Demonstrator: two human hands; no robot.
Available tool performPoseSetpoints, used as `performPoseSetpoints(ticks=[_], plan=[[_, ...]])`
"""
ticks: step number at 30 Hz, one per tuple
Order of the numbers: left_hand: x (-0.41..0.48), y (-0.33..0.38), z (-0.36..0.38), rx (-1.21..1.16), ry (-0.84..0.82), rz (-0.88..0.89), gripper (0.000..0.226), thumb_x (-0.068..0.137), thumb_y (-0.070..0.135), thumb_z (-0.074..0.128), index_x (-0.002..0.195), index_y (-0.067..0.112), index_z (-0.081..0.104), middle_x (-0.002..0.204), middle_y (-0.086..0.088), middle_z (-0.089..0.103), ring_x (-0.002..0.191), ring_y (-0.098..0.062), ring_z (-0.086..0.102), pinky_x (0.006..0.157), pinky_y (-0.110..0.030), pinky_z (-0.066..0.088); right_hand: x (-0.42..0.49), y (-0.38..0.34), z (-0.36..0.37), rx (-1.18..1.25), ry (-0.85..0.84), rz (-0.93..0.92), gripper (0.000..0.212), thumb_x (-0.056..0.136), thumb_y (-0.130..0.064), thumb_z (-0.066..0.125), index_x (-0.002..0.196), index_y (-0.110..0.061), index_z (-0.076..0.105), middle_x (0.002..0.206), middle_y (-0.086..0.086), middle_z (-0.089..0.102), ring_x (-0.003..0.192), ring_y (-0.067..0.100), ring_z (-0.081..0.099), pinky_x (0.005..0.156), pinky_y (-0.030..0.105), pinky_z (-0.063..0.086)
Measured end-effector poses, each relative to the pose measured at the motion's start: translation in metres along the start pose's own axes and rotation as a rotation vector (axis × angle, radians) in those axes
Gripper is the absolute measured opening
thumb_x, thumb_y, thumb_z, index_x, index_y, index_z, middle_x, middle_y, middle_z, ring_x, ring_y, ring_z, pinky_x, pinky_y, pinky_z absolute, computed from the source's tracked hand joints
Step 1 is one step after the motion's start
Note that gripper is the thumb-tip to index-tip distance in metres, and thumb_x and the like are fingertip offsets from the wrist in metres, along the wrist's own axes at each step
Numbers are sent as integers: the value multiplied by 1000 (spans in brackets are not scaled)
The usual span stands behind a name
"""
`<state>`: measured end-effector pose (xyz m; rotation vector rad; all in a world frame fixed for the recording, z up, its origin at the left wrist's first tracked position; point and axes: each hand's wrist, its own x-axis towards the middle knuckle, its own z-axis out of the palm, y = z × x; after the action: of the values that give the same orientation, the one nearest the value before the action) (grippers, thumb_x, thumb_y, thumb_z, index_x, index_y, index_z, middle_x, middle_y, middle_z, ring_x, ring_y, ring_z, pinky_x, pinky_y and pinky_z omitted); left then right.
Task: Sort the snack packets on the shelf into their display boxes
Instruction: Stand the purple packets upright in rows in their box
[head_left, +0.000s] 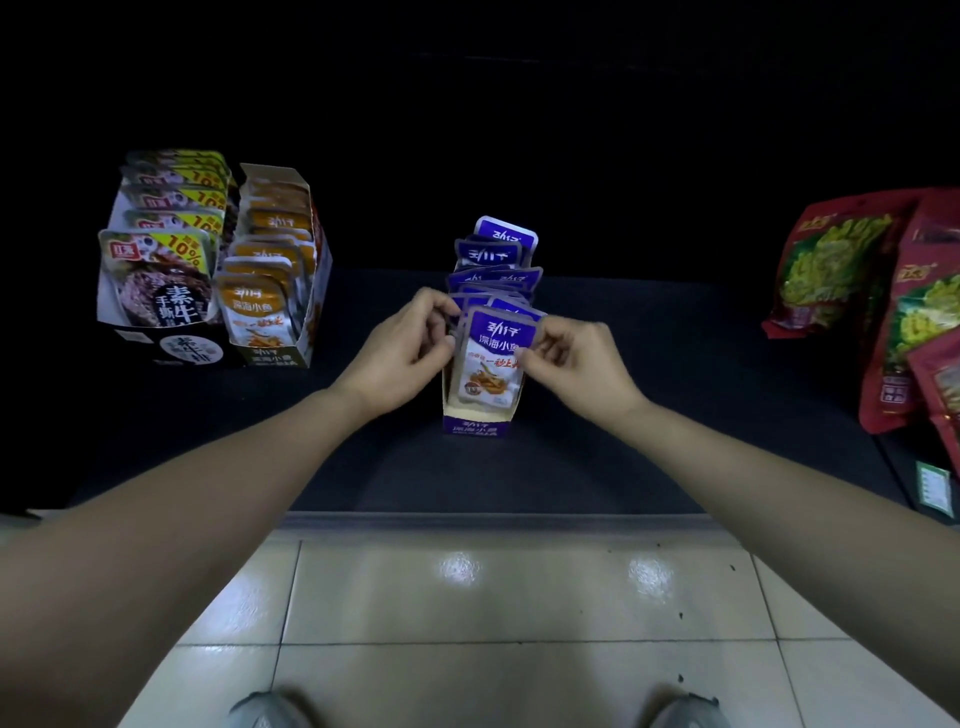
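Note:
A narrow purple display box (475, 422) stands in the middle of the dark shelf, filled with a row of purple snack packets (493, 252). The front purple packet (491, 358) stands upright in the box. My left hand (402, 345) pinches its left edge with curled fingers. My right hand (576, 361) pinches its right edge. At the left stand an orange packet box (283, 358) holding several orange packets (254, 312), and beside it a black box (176, 348) with white-and-yellow packets (156, 275).
Large red snack bags (878, 291) lean at the shelf's right end, with a green price tag (935, 488) below them. The shelf's front edge (493, 519) runs across the view. Pale floor tiles and my shoes (270, 709) are below.

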<state>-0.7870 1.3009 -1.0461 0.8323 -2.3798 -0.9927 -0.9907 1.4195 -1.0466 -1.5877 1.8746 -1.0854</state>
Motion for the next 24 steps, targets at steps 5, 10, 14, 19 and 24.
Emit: performPoseSetpoints(ticks=[5,10,14,19,24], plan=[[-6,2,4,26,16,-11,70,85,51,47,141,13,32,131,3,33,109,-3,44,92,-24,43,-12,-2,21,-4,50,95,32,79,-14,78,93,-13,49,81,-5,59,65,2,54,60,19,48],[-10,0,15,18,-153,-165,105,90,45,62,154,15,-16,162,1,-19,150,-15,-8,123,-45,10,-9,1,24,118,66,343,101,76,-26,82,148,-12,13,154,7,21,140,19,28,113,35,33],[-6,-1,16,-152,-215,-251,115,84,43,69,152,26,-22,161,5,-24,148,-12,-19,123,-52,8,-4,-1,26,249,-185,336,113,84,-34,72,152,-29,-18,163,-8,-8,150,13,-1,121,50,17],[-3,8,21,-198,-217,-123,119,74,60,58,150,31,-27,163,7,-20,150,-10,-11,123,-52,11,6,-17,32,237,-224,228,105,82,-40,63,148,-48,-19,163,-11,-9,146,5,-17,121,54,6],[1,6,15,-309,-161,-245,110,79,57,56,149,36,-26,162,13,-18,149,-7,-8,123,-47,11,6,-16,19,367,-166,260,110,89,-31,62,143,-40,-33,150,-27,-5,147,6,3,120,52,18]])
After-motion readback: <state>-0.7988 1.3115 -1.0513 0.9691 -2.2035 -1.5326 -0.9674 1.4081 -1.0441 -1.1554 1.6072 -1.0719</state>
